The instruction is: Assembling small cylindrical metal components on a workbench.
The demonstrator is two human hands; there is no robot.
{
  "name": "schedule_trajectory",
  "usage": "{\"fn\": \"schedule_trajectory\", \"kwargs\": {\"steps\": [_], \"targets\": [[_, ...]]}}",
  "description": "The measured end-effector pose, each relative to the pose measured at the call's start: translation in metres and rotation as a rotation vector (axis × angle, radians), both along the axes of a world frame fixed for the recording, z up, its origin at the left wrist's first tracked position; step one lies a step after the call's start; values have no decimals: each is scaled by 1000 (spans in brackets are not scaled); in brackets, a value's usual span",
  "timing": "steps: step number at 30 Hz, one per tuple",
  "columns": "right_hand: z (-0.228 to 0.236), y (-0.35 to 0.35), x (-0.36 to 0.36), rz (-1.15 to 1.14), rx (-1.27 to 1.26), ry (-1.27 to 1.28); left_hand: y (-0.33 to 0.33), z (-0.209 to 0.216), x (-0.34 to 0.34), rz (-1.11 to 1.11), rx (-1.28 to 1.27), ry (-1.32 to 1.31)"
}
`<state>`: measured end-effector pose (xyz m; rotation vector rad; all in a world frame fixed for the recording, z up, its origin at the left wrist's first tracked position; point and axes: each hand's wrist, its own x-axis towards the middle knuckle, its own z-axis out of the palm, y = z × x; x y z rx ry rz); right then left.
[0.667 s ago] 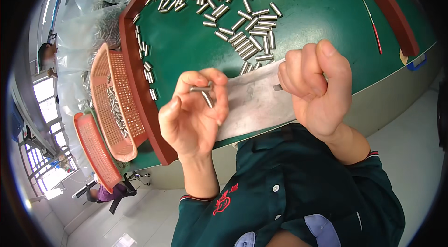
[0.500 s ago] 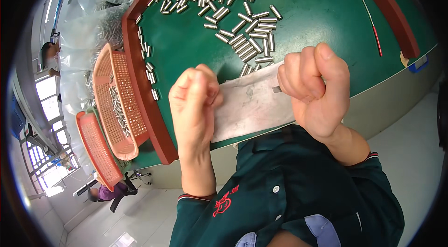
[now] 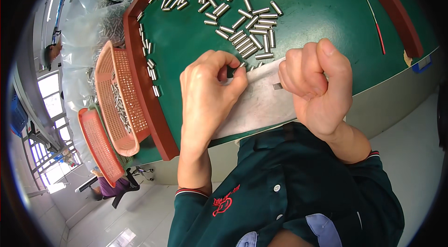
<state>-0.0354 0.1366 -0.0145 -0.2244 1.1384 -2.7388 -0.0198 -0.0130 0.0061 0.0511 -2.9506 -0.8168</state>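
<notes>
My left hand reaches over the far left part of a pale, stained cloth. Its thumb and forefinger curl together at a small metal pin, partly hidden by the fingertips. On the right, my right hand is closed in a fist above the cloth. A short grey metal end sticks out from under its curled fingers; the rest is hidden. Beyond the cloth, many shiny cylindrical metal pins lie loose on the green tabletop.
A reddish-brown raised rim borders the table. Outside it at left stand an orange perforated basket holding pins and a red basket. Clear bags of metal parts lie behind. A thin red-handled tool rests at right.
My left hand has moved right and away from me, from a closed fist at the cloth's left edge to a pinch at a pin by its far edge. The right fist has hardly moved.
</notes>
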Motion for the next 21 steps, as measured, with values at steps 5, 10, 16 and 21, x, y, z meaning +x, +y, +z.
{"fn": "schedule_trajectory", "kwargs": {"steps": [5,10,16,21], "targets": [[-1,1,-1,16,28,0,2,10,26,-79,189,-96],[5,-2,-1,31,9,19,4,-7,38,-99,221,-170],[7,-10,-2,86,5,-59,6,-12,43,-33,322,-117],[8,-12,-2,106,14,-62,5,-12,43,-38,325,-109]]}}
